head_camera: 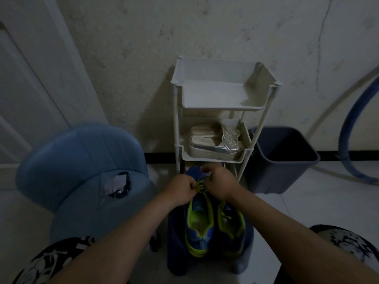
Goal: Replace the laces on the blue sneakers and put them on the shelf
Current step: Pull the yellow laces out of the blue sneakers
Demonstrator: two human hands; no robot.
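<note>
Lime-green lace (200, 185) is pinched by both hands at the front eyelets of a blue sneaker (200, 228). Left hand (181, 189) is seen with fingers curled tight on the lace from one side; right hand (220, 184) is curled on it from the other side, the two hands close together over the shoe. The sneaker's heel is pointed toward the person, below the grip. A second sneaker (231, 226) is set just beside it, under the right wrist. Both are carried on a dark blue stool (176, 253). Straight beyond the grip a white shelf rack (176, 119) is stood against the wall. Silver sandals (217, 142) are kept on its middle tier, above the grip; the top tier is seen higher still. A blue chair (78, 160) is placed out on the left hand's side, and a dark bin (287, 160) on the right hand's side, past the rack
</note>
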